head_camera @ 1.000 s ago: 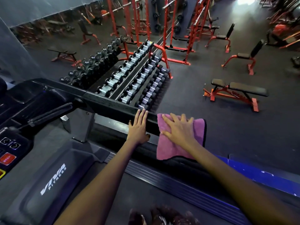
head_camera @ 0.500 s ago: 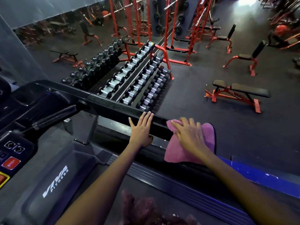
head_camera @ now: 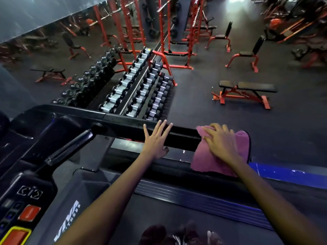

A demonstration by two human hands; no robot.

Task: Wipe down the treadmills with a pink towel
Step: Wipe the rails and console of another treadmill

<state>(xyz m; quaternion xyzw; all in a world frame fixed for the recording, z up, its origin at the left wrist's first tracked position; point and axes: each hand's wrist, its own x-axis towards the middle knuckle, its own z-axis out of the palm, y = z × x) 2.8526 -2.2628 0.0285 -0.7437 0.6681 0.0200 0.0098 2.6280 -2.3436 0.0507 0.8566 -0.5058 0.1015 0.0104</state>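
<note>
I stand on a black treadmill whose right handrail [head_camera: 123,123] runs across the middle of the view. A pink towel [head_camera: 210,160] is draped over the rail's right end. My right hand [head_camera: 221,140] lies flat on top of the towel, fingers spread, pressing it against the rail. My left hand [head_camera: 156,139] rests on the bare rail just left of the towel, fingers straight and holding nothing. The treadmill console [head_camera: 21,206] with its red buttons is at the lower left.
Beyond the rail stands a dumbbell rack [head_camera: 141,89] against a mirror. A red flat bench [head_camera: 246,91] sits on the dark floor to the right, with red racks [head_camera: 177,32] and more benches farther back. My shoes [head_camera: 178,236] are on the treadmill belt.
My right hand has slid the towel rightward along the rail, widening the gap to my left hand. My left hand stays flat on the rail.
</note>
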